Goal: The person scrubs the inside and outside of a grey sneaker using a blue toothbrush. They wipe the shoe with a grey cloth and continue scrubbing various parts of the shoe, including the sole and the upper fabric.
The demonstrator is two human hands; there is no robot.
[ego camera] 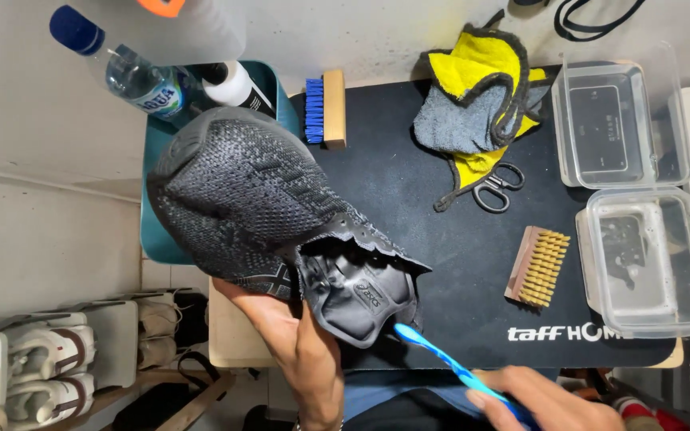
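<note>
Over a black work mat: left hand clamped under black knit sneaker; right hand closed around blue toothbrush, bristles near tongue. Possibly slipping if grip loosened.

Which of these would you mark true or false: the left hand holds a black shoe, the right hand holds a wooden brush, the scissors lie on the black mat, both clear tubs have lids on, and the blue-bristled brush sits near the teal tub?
1. The left hand holds a black knit shoe. True.
2. The right hand holds a wooden brush. False: it holds a blue toothbrush; the tan-bristled wooden brush lies on the mat.
3. The scissors lie on the black mat. True.
4. Both clear tubs have lids on. False: the far clear tub and the near clear tub are open.
5. The blue-bristled brush sits near the teal tub. True.
</note>
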